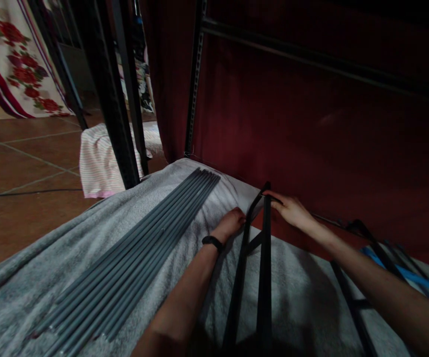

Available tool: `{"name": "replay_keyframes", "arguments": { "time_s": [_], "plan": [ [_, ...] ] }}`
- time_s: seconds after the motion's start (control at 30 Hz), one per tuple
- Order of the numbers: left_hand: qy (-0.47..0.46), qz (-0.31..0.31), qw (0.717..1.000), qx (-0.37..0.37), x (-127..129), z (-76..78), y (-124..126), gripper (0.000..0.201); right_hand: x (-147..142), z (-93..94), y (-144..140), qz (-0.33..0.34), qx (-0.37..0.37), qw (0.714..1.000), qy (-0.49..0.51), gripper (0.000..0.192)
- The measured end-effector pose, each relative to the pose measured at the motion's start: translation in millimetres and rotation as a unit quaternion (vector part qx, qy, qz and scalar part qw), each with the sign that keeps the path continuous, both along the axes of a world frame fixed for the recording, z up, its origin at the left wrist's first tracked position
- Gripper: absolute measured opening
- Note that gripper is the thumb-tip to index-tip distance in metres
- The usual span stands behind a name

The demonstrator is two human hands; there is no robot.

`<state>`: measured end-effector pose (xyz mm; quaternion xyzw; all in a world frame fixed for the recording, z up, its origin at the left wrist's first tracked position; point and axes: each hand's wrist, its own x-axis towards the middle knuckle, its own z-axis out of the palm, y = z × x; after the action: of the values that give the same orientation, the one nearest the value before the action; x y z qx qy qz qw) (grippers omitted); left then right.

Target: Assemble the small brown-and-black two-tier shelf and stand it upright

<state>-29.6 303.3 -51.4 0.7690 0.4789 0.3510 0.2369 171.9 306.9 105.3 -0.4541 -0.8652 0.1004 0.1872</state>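
A black metal frame piece (263, 267) with two long bars and a short cross brace lies on a grey towel (88, 238). My left hand (231, 222), with a black band on its wrist, is curled beside the frame's left bar near its far end. My right hand (291, 208) grips the bent top end of the frame. Left of my hands, several long grey tubes (136, 263) lie side by side on the towel.
A dark red curtain (311, 124) hangs behind on a perforated metal rack post (194, 79). More black frame parts (351, 302) and a blue strip (400, 270) lie at the right. Tiled floor (25, 168), a striped cloth (99, 163) and black posts (106, 89) stand at the left.
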Motion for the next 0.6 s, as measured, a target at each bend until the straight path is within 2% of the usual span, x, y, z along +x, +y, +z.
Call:
{"name": "replay_keyframes", "arguments": {
  "time_s": [0.17, 0.4, 0.6],
  "plan": [
    [-0.004, -0.003, 1.000, 0.019, 5.4, -1.9, -2.9, 0.023, -0.2, 0.1, -0.1, 0.004, -0.001, 1.000, 0.007, 0.041],
    [0.000, -0.005, 1.000, -0.017, -2.1, 1.6, -0.1, 0.021, -1.4, 3.2, -2.5, 0.008, -0.005, 1.000, 0.008, 0.042],
    [-0.015, -0.025, 0.999, 0.016, 1.5, 0.3, -2.3, 0.024, -3.9, 5.0, -4.1, 0.006, -0.002, 1.000, 0.010, 0.042]
  ]
}}
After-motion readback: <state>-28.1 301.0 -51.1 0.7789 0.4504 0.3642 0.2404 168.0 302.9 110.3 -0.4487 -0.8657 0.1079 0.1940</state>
